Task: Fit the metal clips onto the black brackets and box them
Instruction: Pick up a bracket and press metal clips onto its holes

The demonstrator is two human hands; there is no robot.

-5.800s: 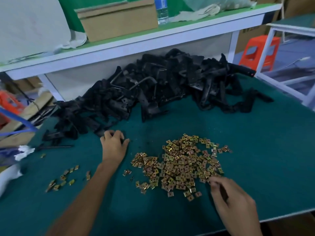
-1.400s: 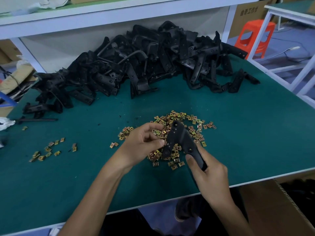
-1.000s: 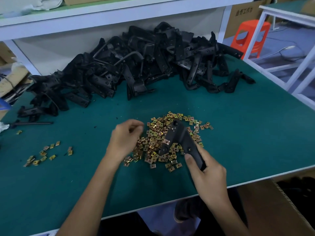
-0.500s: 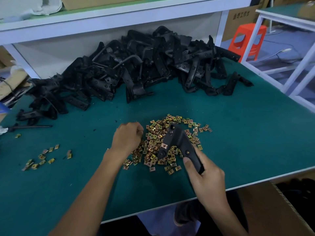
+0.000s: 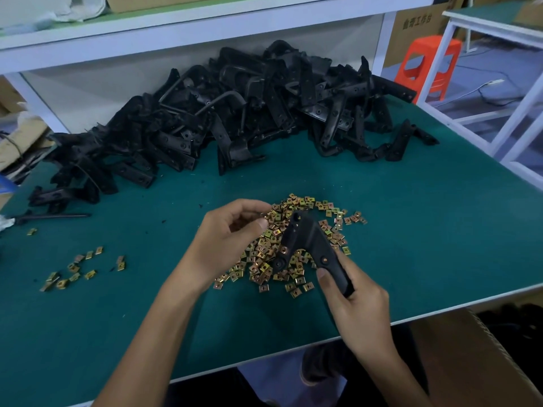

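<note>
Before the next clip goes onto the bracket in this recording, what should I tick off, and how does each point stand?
1. Bracket gripped by the right hand: ok.
2. Left hand loaded: cannot tell, its fingertips curl together.
3. Clip pile right beneath both hands: ok.
4. Bracket's free end points toward the left hand: ok.
5. Cardboard box below the table edge open: cannot tell.

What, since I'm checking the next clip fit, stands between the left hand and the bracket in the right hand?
Nothing visible. The left hand hovers just left of the black bracket, which the right hand grips by its lower end; only a bare gap separates them. The clip pile lies below them.
</note>
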